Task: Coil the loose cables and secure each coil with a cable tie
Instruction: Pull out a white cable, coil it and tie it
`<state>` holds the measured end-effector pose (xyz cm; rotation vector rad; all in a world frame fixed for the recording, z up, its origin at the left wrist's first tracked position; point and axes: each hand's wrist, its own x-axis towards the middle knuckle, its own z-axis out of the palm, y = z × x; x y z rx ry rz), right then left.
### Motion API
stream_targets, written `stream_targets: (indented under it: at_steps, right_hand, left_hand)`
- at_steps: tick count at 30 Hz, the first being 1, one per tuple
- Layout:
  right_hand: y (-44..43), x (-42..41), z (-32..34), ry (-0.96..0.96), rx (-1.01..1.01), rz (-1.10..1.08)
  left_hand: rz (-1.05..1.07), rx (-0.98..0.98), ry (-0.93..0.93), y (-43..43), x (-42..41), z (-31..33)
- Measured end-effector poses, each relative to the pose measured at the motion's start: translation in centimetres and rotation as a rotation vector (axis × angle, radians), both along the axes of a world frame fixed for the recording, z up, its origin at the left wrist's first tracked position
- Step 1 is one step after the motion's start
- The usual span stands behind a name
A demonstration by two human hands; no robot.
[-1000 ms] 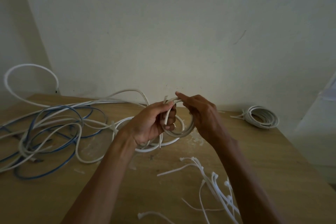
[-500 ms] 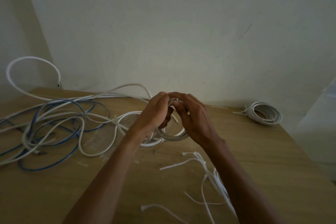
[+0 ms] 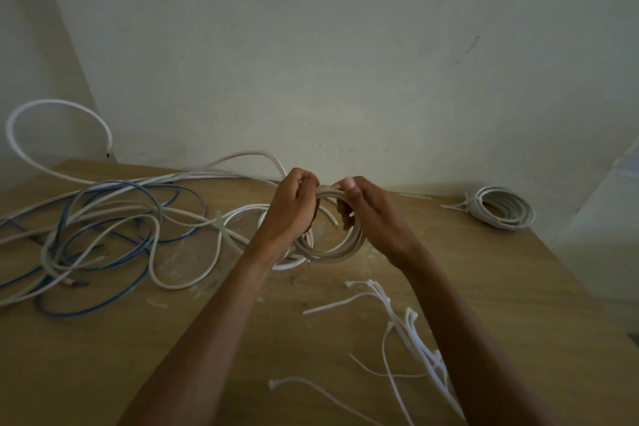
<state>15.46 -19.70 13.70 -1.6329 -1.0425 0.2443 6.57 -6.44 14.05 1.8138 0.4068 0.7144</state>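
Pale wall [image 3: 311, 45]: plain, closing off the far edge.
Wooden surface [image 3: 518, 287]: light brown, scuffed white mid-way.
Loose cables [image 3: 103, 235]: white and blue, sprawled left, uncoiled.
Tied coil [image 3: 501, 207]: lying flat, far right.
Grey coil [image 3: 332, 252]: lifted, ring hanging from its top, dead centre between the hands.
Left hand [image 3: 290, 207]: curled round the coil's top left.
Right hand [image 3: 373, 214]: pinching the top right.
Cable ties [image 3: 411, 325]: scattered on the near side by the right forearm. That hand looks closer for the grab!
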Motion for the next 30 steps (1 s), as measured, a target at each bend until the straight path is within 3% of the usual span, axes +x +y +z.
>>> stream_targets:
  at_steps: [2,7,9,19,24,27,30]
  right_hand:
    - [-1.2,1.3,0.3,0.087,-0.14,0.015]
    - [-2.6,2.3,-1.3,-0.266,-0.983,0.269]
    - [-1.9,1.6,-2.7,-0.29,-1.123,0.214]
    - [-1.5,2.2,-3.4,-0.324,-0.935,0.172]
    - [-0.7,2.0,-4.6,-0.321,-0.929,0.296]
    - [-1.7,2.9,-2.8,-0.241,-0.685,0.315]
    - [-2.8,3.4,-1.2,-0.009,-0.341,0.273]
  left_hand:
    - [0.015,0.0,-0.015,0.9,-0.1,-0.1]
    - [0.036,-0.01,-0.049,2.6,-0.1,-0.1]
    - [0.042,-0.018,-0.065,2.7,0.1,-0.4]
    - [0.138,-0.146,-0.094,3.9,0.6,-1.0]
    - [0.165,-0.163,-0.092,4.3,0.5,-1.1]
    - [0.148,-0.218,-0.136,4.4,0.2,-0.7]
    - [0.143,-0.267,-0.171,4.5,0.1,-0.4]
